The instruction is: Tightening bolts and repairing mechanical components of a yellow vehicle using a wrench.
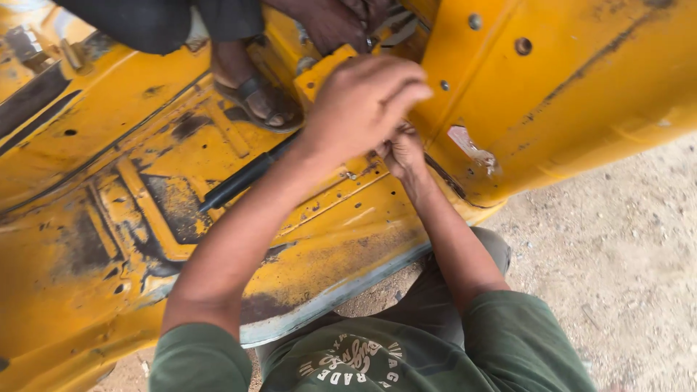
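Observation:
My left hand (363,101) is curled with its back to the camera, pressed against a yellow bracket (319,72) where the worn yellow vehicle floor (145,218) meets the yellow side panel (566,87). My right hand (403,152) sits just below it with fingers bent at the same joint. Whatever either hand grips is hidden by the left hand. A black rod (243,178) lies on the floor, running under my left forearm.
Another person's hand (334,22) works at the top of the bracket, and their sandalled foot (254,94) stands on the floor beside it. The side panel has bolt holes (522,46). Sandy ground (617,268) lies to the right.

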